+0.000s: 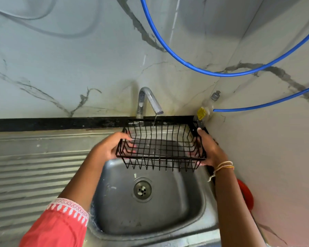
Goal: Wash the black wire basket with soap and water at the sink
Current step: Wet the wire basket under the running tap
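**A:** so where's the basket (pixel 161 147) at right now?

**B:** held up over the sink (pixel 191 207), right under the tap (pixel 150 101). A thin stream of water falls into it.

**A:** and the hands?

**B:** left hand (pixel 107 147) has its fingers (pixel 130 146) curled round the left end, right hand (pixel 210 150) clamps the right end. Soap bottle (pixel 206 108) stands in the corner behind.

left sleeve (pixel 59 227): coral-red, white lace cuff | right wrist: pale thread bands (pixel 223 165)
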